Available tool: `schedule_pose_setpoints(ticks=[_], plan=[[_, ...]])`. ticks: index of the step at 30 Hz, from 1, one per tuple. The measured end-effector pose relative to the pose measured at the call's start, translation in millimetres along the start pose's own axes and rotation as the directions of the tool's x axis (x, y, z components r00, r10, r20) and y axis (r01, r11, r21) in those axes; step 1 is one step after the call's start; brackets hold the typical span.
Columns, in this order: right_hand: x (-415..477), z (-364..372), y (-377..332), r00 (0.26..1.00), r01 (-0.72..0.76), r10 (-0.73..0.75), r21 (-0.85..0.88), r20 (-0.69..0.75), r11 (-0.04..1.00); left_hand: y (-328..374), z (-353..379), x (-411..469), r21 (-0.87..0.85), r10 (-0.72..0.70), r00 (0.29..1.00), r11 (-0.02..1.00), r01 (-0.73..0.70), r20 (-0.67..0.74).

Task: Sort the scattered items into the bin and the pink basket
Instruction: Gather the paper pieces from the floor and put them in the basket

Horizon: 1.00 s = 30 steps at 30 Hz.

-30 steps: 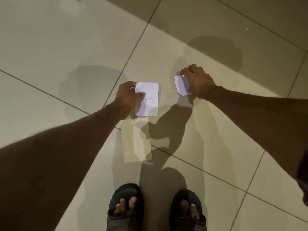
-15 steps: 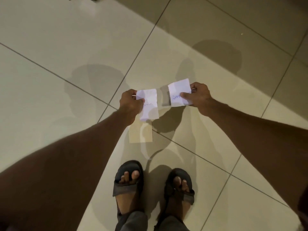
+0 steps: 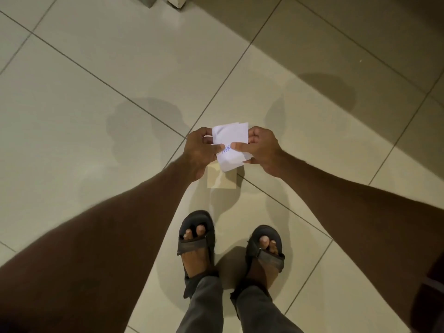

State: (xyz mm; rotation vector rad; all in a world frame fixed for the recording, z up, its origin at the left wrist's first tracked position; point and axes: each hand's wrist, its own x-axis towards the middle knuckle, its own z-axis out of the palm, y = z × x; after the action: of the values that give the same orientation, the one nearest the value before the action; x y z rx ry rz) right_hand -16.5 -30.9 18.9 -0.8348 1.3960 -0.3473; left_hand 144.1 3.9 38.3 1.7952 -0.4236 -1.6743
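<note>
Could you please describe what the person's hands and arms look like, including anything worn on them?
The left hand and right hand are bare: no gloves, rings or watch show. The left arm and right arm are bare too, with no sleeve in view, save a dark patch at the right edge that I cannot identify.

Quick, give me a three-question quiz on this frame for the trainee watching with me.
1. True or false: the white paper bears blue writing.
2. Left hand and right hand: which pinches the paper? A left only; B right only; C both.
3. Fill in: the tan card lies on the ___ below the hands.
Key: 1 true; 2 C; 3 floor.
</note>
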Motion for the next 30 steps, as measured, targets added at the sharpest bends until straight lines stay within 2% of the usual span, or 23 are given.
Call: schedule_pose_setpoints(ticks=[5,7,10,14,18,21,28,30], plan=[[18,17,25,0.981,-0.027,0.014,-0.066,-0.193,0.997,-21,-30,11,0.038,0.002,0.982,0.999,0.005,-0.187],[31,16,41,0.970,-0.032,-0.019,-0.203,-0.241,0.979,-30,-45,19,0.072,-0.015,0.974,0.997,0.032,-0.226],[58,22,62,0.957,-0.055,-0.096,-0.497,-0.274,0.866,-45,-66,37,0.106,-0.047,0.967,0.991,0.075,-0.252],[89,36,76,0.963,-0.043,-0.161,-0.713,-0.216,0.700,-60,-82,61,0.132,-0.064,0.963,0.986,0.101,-0.261],[107,46,81,0.977,0.010,-0.182,-0.827,-0.112,0.563,-70,-89,82,0.127,-0.076,0.966,0.986,0.110,-0.248],[108,51,84,0.971,0.005,-0.213,-0.876,-0.111,0.482,-79,-91,91,0.131,-0.071,0.970,0.986,0.104,-0.234],[118,46,78,0.986,-0.003,-0.152,-0.907,-0.074,0.421,-89,-87,100,0.149,-0.060,0.969,0.984,0.098,-0.241],[119,43,75,0.982,0.021,-0.178,-0.891,-0.067,0.453,-87,-84,99,0.153,-0.066,0.969,0.983,0.105,-0.239]])
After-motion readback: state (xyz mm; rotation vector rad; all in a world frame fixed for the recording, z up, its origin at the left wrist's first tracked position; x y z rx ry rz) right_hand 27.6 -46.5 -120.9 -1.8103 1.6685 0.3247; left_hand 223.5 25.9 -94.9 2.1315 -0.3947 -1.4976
